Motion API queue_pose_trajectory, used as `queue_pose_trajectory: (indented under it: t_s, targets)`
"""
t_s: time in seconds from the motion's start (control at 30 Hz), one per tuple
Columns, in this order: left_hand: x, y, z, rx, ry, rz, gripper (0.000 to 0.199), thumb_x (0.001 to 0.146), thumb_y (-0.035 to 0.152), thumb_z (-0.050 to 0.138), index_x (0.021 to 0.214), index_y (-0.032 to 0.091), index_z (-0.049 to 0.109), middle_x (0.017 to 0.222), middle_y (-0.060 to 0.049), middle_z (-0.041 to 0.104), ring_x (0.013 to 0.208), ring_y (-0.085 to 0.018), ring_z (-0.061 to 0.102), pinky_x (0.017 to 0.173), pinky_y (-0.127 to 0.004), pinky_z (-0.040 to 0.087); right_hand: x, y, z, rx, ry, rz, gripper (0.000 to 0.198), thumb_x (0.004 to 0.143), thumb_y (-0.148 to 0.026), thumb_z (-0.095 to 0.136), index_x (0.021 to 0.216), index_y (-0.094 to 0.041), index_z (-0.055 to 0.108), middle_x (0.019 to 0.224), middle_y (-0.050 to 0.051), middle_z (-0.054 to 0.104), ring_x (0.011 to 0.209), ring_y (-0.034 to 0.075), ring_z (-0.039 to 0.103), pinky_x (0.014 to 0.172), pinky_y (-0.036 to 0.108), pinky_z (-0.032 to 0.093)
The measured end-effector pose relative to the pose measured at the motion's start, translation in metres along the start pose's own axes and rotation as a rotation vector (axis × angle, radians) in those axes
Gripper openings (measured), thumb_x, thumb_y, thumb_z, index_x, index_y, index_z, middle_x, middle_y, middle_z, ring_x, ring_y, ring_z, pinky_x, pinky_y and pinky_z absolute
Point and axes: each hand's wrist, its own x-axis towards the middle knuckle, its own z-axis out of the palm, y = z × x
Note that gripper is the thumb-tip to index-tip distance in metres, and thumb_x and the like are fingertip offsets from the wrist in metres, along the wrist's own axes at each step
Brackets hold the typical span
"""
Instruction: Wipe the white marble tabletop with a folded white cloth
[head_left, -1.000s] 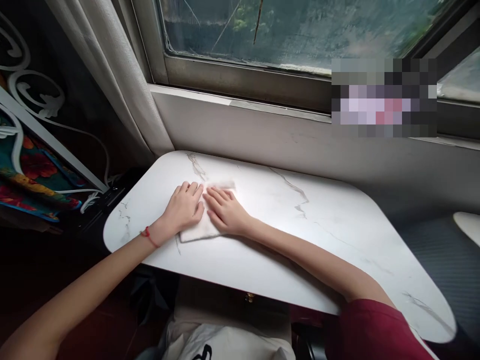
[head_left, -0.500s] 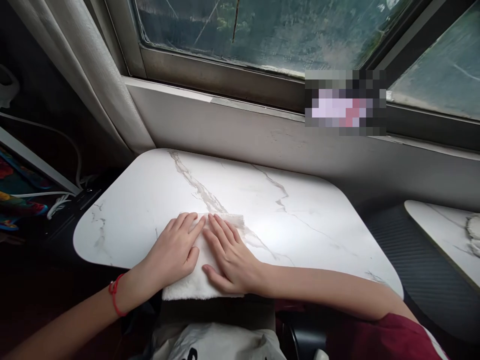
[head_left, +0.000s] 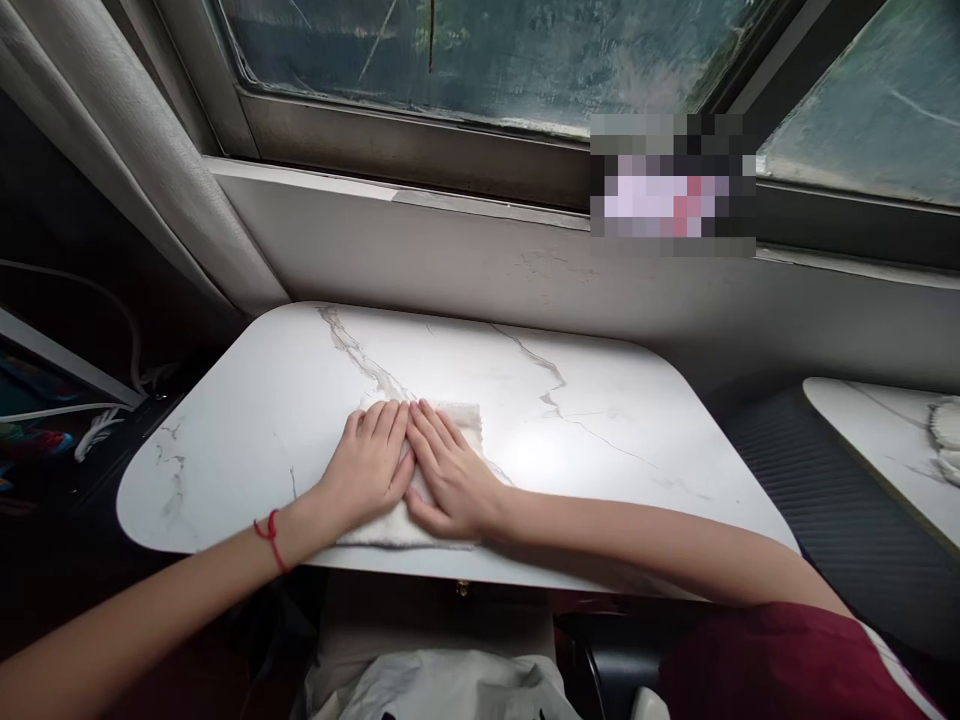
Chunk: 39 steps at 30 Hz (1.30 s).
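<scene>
A white cloth (head_left: 396, 528) is lying just below the middle of the frame on a marble-patterned table (head_left: 622, 385). The left hand (head_left: 369, 458) is resting palm-down on it, fingers nearly together; the right hand (head_left: 456, 480) is resting there too, touching the left, fingers close together, thumb standing off a little. I'm seeing a grey curtain (head_left: 127, 130) hanging at the upper left.

A room, apparently in a home, shows a window (head_left: 487, 60) behind a marble-patterned table (head_left: 225, 420), a pale curtain (head_left: 142, 150) by its far-left corner and colourful fabric (head_left: 37, 440) beyond its left end
</scene>
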Motion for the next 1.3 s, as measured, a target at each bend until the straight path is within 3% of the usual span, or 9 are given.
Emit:
queue_pose_trajectory:
  t_s: [0.23, 0.47, 0.67, 0.9, 1.3]
  targets:
    - [0.080, -0.027, 0.023, 0.051, -0.098, 0.082, 0.051, 0.095, 0.028, 0.035, 0.131, 0.000, 0.058, 0.126, -0.025, 0.063, 0.114, -0.037, 0.055, 0.091, -0.048, 0.043, 0.031, 0.072, 0.001, -0.028, 0.086, 0.011, 0.071, 0.091, -0.034, 0.046, 0.152, -0.003, 0.029, 0.160, 0.025, 0.032, 0.155, 0.035, 0.018, 0.123, 0.060, 0.028]
    - [0.146, -0.047, 0.052, -0.046, -0.071, -0.010, 0.047, 0.095, 0.028, 0.036, 0.130, 0.004, 0.057, 0.127, -0.023, 0.061, 0.115, -0.036, 0.053, 0.095, -0.048, 0.040, 0.070, 0.144, 0.005, -0.112, 0.131, 0.102, 0.064, 0.089, -0.036, 0.048, 0.144, -0.003, 0.042, 0.155, 0.027, 0.038, 0.150, 0.038, 0.027, 0.121, 0.059, 0.029]
    - [0.178, -0.063, 0.068, -0.140, -0.014, -0.099, 0.043, 0.094, 0.030, 0.040, 0.125, 0.007, 0.060, 0.125, -0.022, 0.061, 0.118, -0.036, 0.052, 0.097, -0.050, 0.039, 0.096, 0.186, -0.001, -0.121, 0.144, 0.058, 0.059, 0.089, -0.040, 0.048, 0.138, -0.007, 0.050, 0.142, 0.023, 0.049, 0.136, 0.036, 0.040, 0.118, 0.057, 0.033]
    - [0.200, -0.064, 0.075, -0.122, 0.000, -0.195, 0.040, 0.093, 0.031, 0.040, 0.117, 0.007, 0.062, 0.121, -0.022, 0.063, 0.114, -0.038, 0.055, 0.095, -0.049, 0.040, 0.111, 0.212, -0.007, -0.094, 0.119, 0.081, 0.058, 0.087, -0.039, 0.050, 0.139, -0.012, 0.051, 0.147, 0.019, 0.047, 0.136, 0.034, 0.040, 0.116, 0.056, 0.035]
    - [0.203, -0.069, 0.079, -0.148, 0.021, -0.197, 0.042, 0.092, 0.036, 0.040, 0.118, 0.010, 0.060, 0.122, -0.021, 0.062, 0.114, -0.038, 0.055, 0.097, -0.050, 0.040, 0.112, 0.213, -0.010, -0.110, 0.083, 0.105, 0.061, 0.090, -0.039, 0.047, 0.142, -0.008, 0.050, 0.154, 0.018, 0.045, 0.144, 0.032, 0.038, 0.120, 0.051, 0.031]
